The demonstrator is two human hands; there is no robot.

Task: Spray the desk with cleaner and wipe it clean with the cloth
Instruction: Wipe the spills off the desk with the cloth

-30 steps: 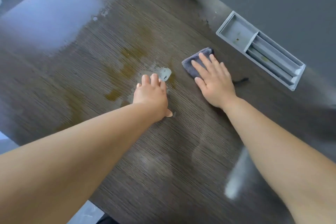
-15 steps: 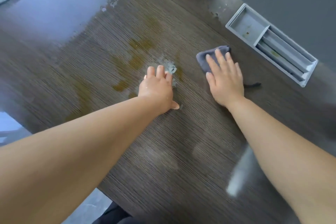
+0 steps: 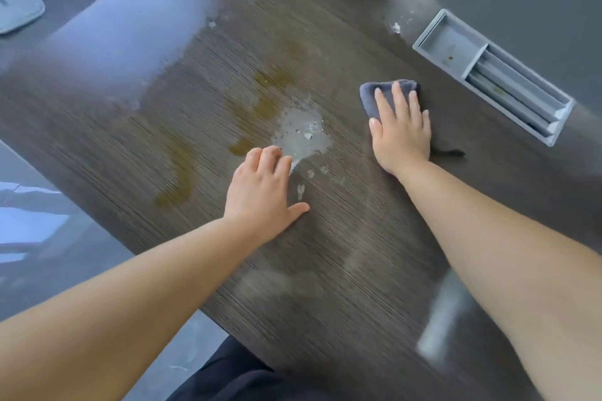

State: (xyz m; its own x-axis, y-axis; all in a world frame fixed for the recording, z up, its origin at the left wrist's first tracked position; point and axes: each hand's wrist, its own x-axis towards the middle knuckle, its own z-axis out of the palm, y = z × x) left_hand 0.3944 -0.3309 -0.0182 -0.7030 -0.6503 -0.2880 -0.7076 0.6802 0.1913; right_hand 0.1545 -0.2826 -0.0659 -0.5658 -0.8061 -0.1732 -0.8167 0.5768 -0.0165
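Grey cloth (image 3: 387,93) under flat right hand (image 3: 402,137); left hand (image 3: 262,192) palm-down on desk (image 3: 325,254).

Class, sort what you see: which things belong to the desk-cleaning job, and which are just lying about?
Job: desk, cloth under right hand, foamy cleaner patch, yellowish stains, left hand.
Lying about: grey recessed tray, pale flat object far left.

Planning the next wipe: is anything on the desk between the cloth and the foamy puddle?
Nothing visible. Bare desk lies between the cloth under the right hand and the foamy puddle; the left hand rests at the puddle's near edge, outside that path.
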